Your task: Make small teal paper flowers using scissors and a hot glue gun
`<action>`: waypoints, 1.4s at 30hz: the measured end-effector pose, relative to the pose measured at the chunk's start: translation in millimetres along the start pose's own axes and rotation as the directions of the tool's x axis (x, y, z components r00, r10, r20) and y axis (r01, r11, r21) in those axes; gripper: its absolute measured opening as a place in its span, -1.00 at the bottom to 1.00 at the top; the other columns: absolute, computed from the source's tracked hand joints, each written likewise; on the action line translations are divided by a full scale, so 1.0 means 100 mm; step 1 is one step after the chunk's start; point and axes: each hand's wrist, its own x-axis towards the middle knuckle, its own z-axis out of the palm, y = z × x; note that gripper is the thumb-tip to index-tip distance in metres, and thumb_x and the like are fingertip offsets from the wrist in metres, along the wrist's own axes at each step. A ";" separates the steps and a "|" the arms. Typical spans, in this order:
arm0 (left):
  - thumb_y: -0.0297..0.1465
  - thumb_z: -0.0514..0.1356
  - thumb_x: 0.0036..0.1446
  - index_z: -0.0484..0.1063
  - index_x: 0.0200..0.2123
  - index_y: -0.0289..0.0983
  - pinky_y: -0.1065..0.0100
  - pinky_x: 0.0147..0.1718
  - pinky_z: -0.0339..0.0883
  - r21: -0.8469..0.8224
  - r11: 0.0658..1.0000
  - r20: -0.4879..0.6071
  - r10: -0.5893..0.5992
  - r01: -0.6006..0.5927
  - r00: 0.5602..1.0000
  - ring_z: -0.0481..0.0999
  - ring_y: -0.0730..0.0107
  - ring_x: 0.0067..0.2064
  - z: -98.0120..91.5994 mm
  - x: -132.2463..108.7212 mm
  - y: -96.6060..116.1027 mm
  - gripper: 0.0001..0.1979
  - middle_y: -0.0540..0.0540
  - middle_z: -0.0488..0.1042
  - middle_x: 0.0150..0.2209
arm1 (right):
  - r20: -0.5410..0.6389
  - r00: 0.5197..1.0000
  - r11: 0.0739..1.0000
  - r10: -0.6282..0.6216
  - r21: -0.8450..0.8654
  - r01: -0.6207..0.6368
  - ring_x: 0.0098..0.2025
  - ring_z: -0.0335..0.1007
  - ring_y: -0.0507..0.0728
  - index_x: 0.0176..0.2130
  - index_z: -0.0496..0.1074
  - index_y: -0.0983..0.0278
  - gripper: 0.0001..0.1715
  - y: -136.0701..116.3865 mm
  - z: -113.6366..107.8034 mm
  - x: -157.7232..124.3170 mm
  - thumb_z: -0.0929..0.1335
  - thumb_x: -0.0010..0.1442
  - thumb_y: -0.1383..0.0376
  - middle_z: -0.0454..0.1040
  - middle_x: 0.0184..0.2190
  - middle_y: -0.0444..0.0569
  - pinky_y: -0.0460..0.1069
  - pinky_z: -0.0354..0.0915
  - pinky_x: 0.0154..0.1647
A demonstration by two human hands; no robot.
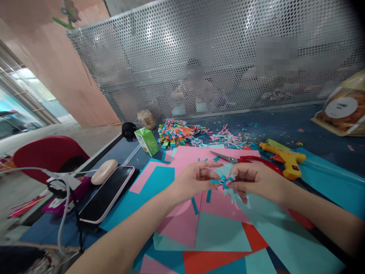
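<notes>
Head view, with the paper flower (226, 182) as the dial's centre: a perforated metal screen (159, 57) spans 12 o'clock, behind the dark blue table (299, 118). Overlapping paper sheets (224, 232) spread beneath the flower, and I judge they could slide if my wrists brush them. A bag (341, 107) stands far off at 2 o'clock, a heap of paper flowers (175, 133) between 10 and 11, a phone (110, 194) at 9. Nearer, at 2 o'clock, lies the yellow glue gun (285, 156); the scissors (231, 160) at 1 have their red handles just past my knuckles, so both crowd that side. A green carton (146, 140) sits at 10.

My left hand (194, 179) comes in at 9 o'clock, thumb and forefinger pinched narrow on the flower's blue end; my right hand (256, 180), at 3, pinches its pink and pale fringed side. Held above the sheets, it should be nearly weightless, soft and easily crushed; I'd grip its tight middle lightly, sparing the fringe. Thin blue strips (194, 205) lie loose at 8.
</notes>
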 end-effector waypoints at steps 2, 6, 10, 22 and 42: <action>-0.59 0.28 -0.20 0.39 -0.06 -0.30 0.50 -0.44 0.26 0.045 0.999 0.016 0.022 -0.023 1.000 0.41 0.58 -0.45 0.00 -0.01 0.00 -0.47 0.01 0.42 -0.42 | 0.017 1.000 1.000 0.000 0.029 0.000 -0.63 0.35 -0.02 -0.48 0.27 0.28 -0.68 0.00 0.00 0.00 0.44 -0.03 0.15 0.39 -0.64 -0.21 -0.10 0.28 -0.56; -0.51 0.23 -0.09 0.32 0.02 -0.28 0.47 -0.50 0.20 0.114 0.992 0.028 0.048 -0.051 0.998 0.33 0.61 -0.50 0.02 -0.03 0.00 -0.48 0.00 0.39 -0.40 | 0.015 1.000 0.995 -0.006 0.104 0.005 -0.63 0.36 -0.02 -0.48 0.29 0.29 -0.69 -0.01 -0.01 -0.01 0.45 -0.05 0.16 0.42 -0.61 -0.19 -0.10 0.31 -0.57; -0.51 0.18 -0.06 0.26 0.06 -0.31 0.43 -0.52 0.18 0.004 1.000 -0.009 -0.022 0.022 1.000 0.31 0.55 -0.50 0.05 -0.03 0.04 -0.47 0.01 0.34 -0.45 | -0.032 0.999 0.990 -0.021 0.138 0.026 -0.65 0.35 -0.02 -0.49 0.29 0.29 -0.65 -0.03 -0.04 0.01 0.46 -0.09 0.12 0.42 -0.61 -0.19 -0.10 0.31 -0.60; -0.45 0.03 -0.04 0.40 -0.43 -0.35 0.47 -0.63 0.00 -0.584 0.812 -0.091 -0.063 -0.002 0.994 0.10 0.55 -0.67 -0.08 -0.02 0.17 -0.83 0.13 -0.02 -0.75 | -0.220 0.974 0.985 0.046 0.171 -0.008 -0.57 0.40 0.03 -0.50 0.37 0.32 -0.55 -0.02 -0.14 0.10 0.46 -0.18 0.00 0.49 -0.53 -0.05 -0.07 0.36 -0.57; -0.25 0.37 -0.28 0.33 -0.65 -0.33 0.47 -0.64 0.03 -0.142 0.984 -0.102 -0.120 0.105 0.988 0.22 0.63 -0.69 0.06 0.04 -0.06 -0.68 0.08 0.27 -0.73 | -0.190 0.798 0.722 -0.572 -0.579 0.380 -0.40 0.43 -0.02 0.00 0.28 0.19 -0.67 0.09 -0.10 -0.01 0.23 0.22 0.27 0.49 -0.20 -0.04 -0.12 0.37 -0.43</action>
